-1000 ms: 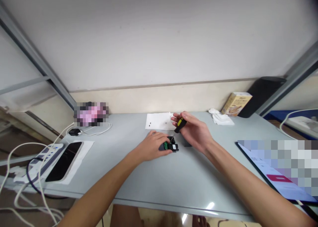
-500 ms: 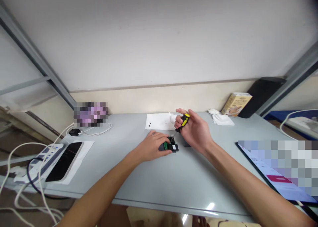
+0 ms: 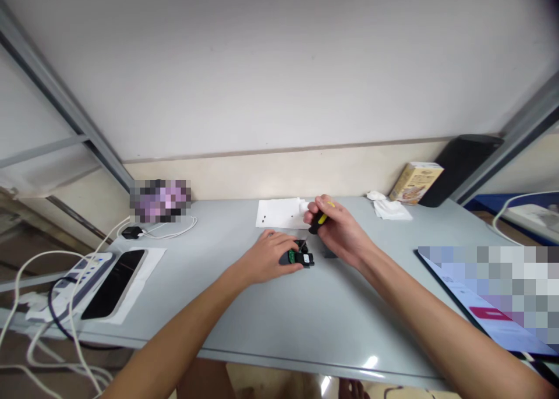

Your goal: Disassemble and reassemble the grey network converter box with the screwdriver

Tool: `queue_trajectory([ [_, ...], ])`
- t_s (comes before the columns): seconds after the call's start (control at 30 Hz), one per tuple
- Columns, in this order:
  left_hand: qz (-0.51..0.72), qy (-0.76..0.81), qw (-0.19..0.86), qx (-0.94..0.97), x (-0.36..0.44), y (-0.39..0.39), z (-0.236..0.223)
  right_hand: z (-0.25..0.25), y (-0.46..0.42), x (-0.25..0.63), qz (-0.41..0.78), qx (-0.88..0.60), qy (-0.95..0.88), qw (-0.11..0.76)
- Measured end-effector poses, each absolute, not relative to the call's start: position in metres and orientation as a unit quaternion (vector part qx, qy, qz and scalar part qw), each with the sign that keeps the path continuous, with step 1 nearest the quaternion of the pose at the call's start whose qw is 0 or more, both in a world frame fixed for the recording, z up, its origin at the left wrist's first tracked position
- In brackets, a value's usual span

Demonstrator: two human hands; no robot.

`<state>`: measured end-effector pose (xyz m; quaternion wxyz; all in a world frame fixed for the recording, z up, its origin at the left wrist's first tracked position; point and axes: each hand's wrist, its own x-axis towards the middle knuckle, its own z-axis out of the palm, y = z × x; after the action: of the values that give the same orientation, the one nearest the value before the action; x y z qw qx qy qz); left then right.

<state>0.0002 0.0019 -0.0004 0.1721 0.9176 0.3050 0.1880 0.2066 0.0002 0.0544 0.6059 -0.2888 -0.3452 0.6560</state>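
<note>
My left hand [image 3: 271,256] grips a small dark electronic device [image 3: 305,258] flat on the table, its fingers and thumb at either side. The device lies opened up, with a green circuit board [image 3: 292,256] and black parts showing. In my right hand [image 3: 343,230] is a screwdriver [image 3: 322,217] with a yellow and black handle, fingers closed around it. Its shaft slants down to the left, and the tip reaches the device's black inner parts; exactly where it touches is too small to tell. A dark grey piece [image 3: 331,253] lies partly hidden under my right hand.
Behind the hands lies white paper [image 3: 279,212] with several tiny dark pieces on it. Tissues [image 3: 392,208] and a yellow box [image 3: 416,183] stand back right; a tablet [image 3: 489,306] lies at right. At left are a phone [image 3: 116,285], a power strip [image 3: 82,279] and loose cables.
The fingers of my right hand have curled further over the screwdriver handle, which has turned, so less yellow shows. My left hand and the device have stayed in place.
</note>
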Motion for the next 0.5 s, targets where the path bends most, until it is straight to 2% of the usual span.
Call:
queue_trajectory([
  [0.5,0.187,0.305,0.182,0.916,0.0005,0.0013,0.0023,0.0492,0.0009,0.2102,0.683,-0.266,-0.317,0.602],
])
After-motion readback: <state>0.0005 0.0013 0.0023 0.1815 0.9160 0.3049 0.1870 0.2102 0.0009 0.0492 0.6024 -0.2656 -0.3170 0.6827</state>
